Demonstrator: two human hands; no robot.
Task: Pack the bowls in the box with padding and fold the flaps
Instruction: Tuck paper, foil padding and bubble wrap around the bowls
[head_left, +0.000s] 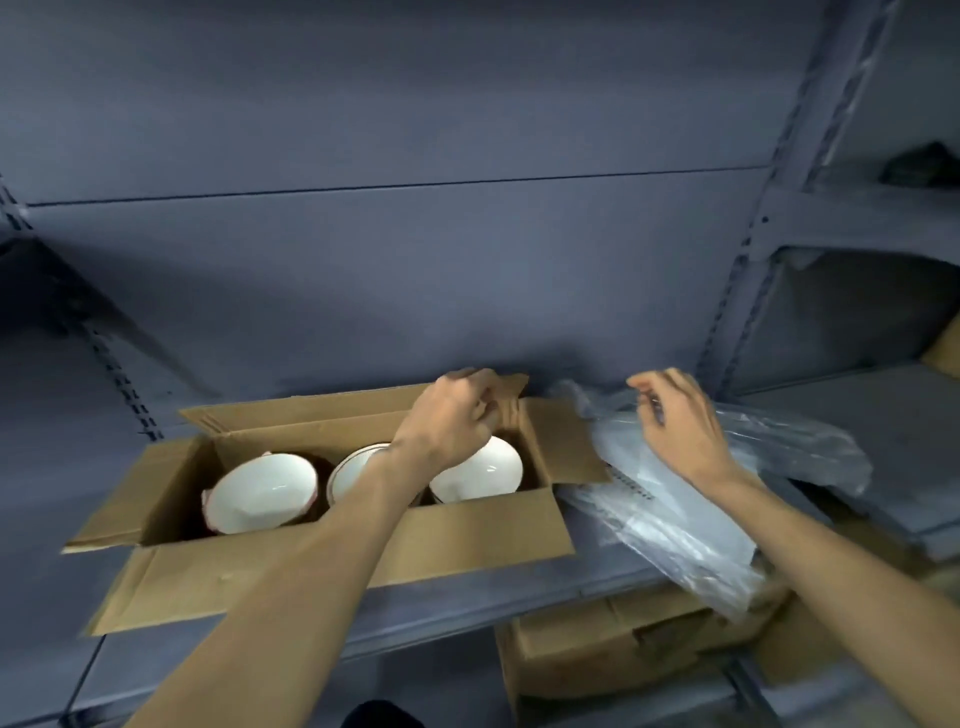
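Observation:
An open cardboard box (363, 551) lies on a grey metal shelf, all its flaps spread out. Three white bowls stand in a row inside: the left bowl (260, 491), the middle bowl (350, 473) partly behind my forearm, and the right bowl (480, 473). My left hand (454, 415) reaches over the box and pinches the far flap (511, 395) near its right corner. My right hand (680, 426) grips a clear plastic padding sheet (675, 509) that lies crumpled on the shelf just right of the box.
The grey shelf (519, 592) has a back panel right behind the box. More cardboard boxes (613, 649) sit on the level below, under the plastic. Slotted uprights (748, 280) separate a neighbouring bay at the right, which holds a dark object (924, 163).

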